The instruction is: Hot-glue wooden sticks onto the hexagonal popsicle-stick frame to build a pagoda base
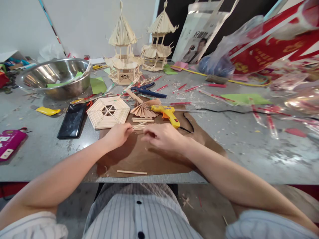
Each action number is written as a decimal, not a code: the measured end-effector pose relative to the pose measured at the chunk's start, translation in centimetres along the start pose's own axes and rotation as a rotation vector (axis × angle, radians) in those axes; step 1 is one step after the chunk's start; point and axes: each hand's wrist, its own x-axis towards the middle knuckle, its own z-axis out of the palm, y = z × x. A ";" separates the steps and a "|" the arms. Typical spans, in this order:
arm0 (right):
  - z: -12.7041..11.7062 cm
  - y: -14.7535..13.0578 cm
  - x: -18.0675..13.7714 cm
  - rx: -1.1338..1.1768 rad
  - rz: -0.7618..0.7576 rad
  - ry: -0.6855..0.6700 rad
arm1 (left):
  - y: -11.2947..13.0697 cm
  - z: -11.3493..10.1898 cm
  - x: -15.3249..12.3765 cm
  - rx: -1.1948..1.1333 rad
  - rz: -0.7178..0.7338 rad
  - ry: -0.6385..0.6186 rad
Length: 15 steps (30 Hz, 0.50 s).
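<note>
My left hand and my right hand meet over a brown mat on the grey table. Both are closed in a pinch on a small bundle of thin wooden sticks held between them. Just beyond lie a hexagonal panel of sticks, a fan-shaped stick piece and a yellow glue gun. One loose stick rests on the mat's near edge.
Two stick pagoda models stand at the back. A steel bowl, a black phone, a pink power strip and blue pliers lie left and centre. Red wrappers and plastic bags crowd the right.
</note>
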 end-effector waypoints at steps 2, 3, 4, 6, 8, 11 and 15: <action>-0.2 -0.9 -0.4 0.076 -0.228 -0.161 | -0.1 -0.1 0.0 -0.102 -0.044 -0.009; -0.2 -1.4 -0.5 0.082 -0.307 -0.224 | -0.1 -0.1 0.0 -0.155 -0.066 -0.023; -0.1 -1.8 -0.7 0.069 -0.366 -0.276 | -0.1 0.0 0.0 -0.208 -0.086 -0.041; 0.4 -2.6 -0.8 0.018 -0.444 -0.337 | 0.0 0.0 0.0 -0.302 -0.113 -0.067; 0.9 -3.0 -0.8 -0.033 -0.476 -0.352 | 0.0 0.1 0.0 -0.371 -0.128 -0.082; 1.4 -3.2 -0.8 -0.095 -0.462 -0.332 | 0.1 0.1 0.0 -0.457 -0.139 -0.107; 1.1 -2.1 -0.3 -0.198 -0.325 -0.229 | 0.0 0.0 0.0 -0.594 -0.205 -0.126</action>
